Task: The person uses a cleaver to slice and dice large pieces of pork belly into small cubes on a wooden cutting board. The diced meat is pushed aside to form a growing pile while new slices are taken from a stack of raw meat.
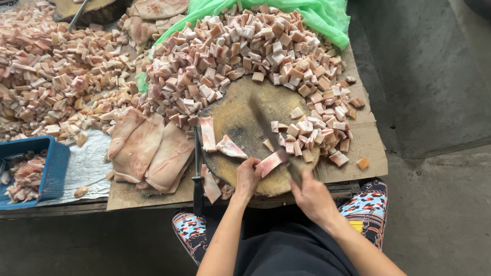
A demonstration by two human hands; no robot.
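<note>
A strip of pink meat [271, 162] lies on the near edge of the round wooden block [240, 117]. The left hand [247, 176] is closed on the strip's near end and pins it down. Just to the right, the right hand [312, 197] is wrapped tight around the handle of a big knife [268, 133], whose blade reaches out over the block, right above the strip.

The blade is very close to the left fingers, so I think a fast chop or a slippery strip could cut them.

Past the hands, two more strips [217, 140] wait on the block, and small cut cubes [307, 130] sit to the right. Farther off is a huge pile of cubes [245, 56]. Left of the left hand lie a second knife [197, 168], flat slabs of meat [148, 151] and a blue basket [53, 171].
</note>
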